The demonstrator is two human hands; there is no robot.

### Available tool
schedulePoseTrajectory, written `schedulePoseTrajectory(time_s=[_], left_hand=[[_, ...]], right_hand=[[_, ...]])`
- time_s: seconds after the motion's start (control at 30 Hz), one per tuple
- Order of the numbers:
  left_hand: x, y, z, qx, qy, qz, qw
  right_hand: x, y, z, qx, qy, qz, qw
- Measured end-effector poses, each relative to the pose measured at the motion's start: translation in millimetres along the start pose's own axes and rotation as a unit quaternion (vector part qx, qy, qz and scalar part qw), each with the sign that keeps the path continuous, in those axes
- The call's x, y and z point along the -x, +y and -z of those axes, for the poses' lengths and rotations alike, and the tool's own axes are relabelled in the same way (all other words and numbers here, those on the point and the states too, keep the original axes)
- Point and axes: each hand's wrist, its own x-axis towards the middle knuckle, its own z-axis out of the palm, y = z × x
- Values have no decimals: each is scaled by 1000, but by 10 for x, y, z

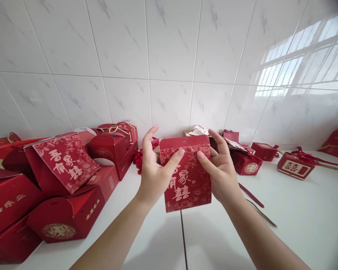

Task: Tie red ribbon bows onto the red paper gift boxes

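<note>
Between both hands, a red gift box with white Chinese lettering and a floral print is held up above the white table. My left hand grips its left side, thumb pressed on the front near the top, index finger raised. My right hand grips the right side the same way, its thumb just below the top band. Two small holes show in the middle of the box's upper edge. The other fingers are partly hidden behind it.
A pile of red gift boxes covers the left, with a similar floral box on top. Smaller red boxes with ribbons stand at the back right. Loose ribbon strips lie right of my hands. A tiled wall closes the back.
</note>
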Motion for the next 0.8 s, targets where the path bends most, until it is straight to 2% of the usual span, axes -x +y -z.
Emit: schedulePoseTrajectory(time_s=[0.1, 0.33, 0.57, 0.63, 0.7, 0.8], left_hand=[[-4, 19, 14, -34, -11, -31, 999], [-24, 8, 42, -39, -49, 36, 997], [-13, -9, 36, 36, -70, 73, 994], [-63, 10, 88, 25, -49, 57, 997], [-141, 63, 187, 9, -3, 24, 1000], [-248, 223, 407, -9, 93, -41, 995]], right_hand=[[16, -16, -13, 5, -1, 11, 1000], [16, 7, -14, -14, 32, 3, 999], [6, -8, -14, -25, 16, -37, 999], [-36, -41, 52, 23, -1, -32, 999], [-106, -98, 176, 104, 2, -3, 995], [-228, -219, 448, 236, 65, 52, 968]])
